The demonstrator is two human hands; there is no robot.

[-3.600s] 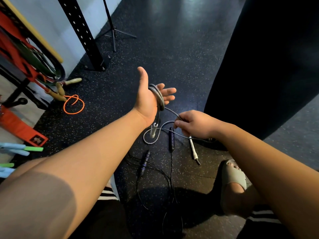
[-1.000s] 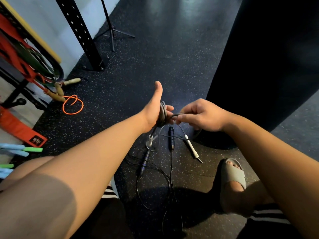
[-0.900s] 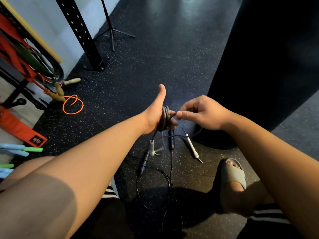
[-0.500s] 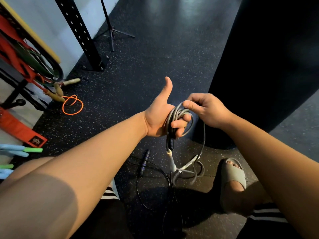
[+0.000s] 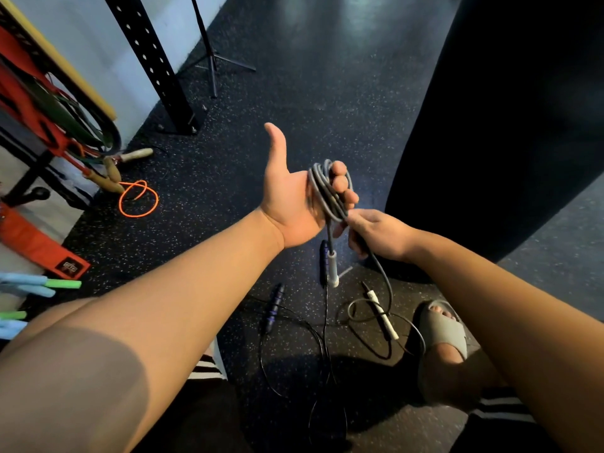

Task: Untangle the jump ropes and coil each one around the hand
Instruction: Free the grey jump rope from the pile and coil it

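A grey jump rope point(image 5: 323, 191) is coiled in several loops round the fingers of my left hand point(image 5: 294, 201), palm up, thumb raised, fingers curled over the coil. One white handle point(image 5: 332, 269) hangs below that hand. My right hand point(image 5: 376, 235) pinches the rope's free end just under the coil. From there the rope drops to the floor, where its other white handle point(image 5: 382, 313) lies. A black jump rope point(image 5: 323, 338) with dark handles point(image 5: 274, 305) lies loose on the floor beneath my hands.
An orange rope point(image 5: 139, 197) with wooden handles point(image 5: 112, 174) lies at the left beside a black rack post point(image 5: 157, 63). Green and blue handles point(image 5: 39, 284) sit at the far left. A large dark bag point(image 5: 490, 125) stands at the right. My sandalled foot point(image 5: 441, 331) is close by.
My left hand has lifted and turned palm up with more loops round its fingers. My right hand has dropped from above the coil to just below it.
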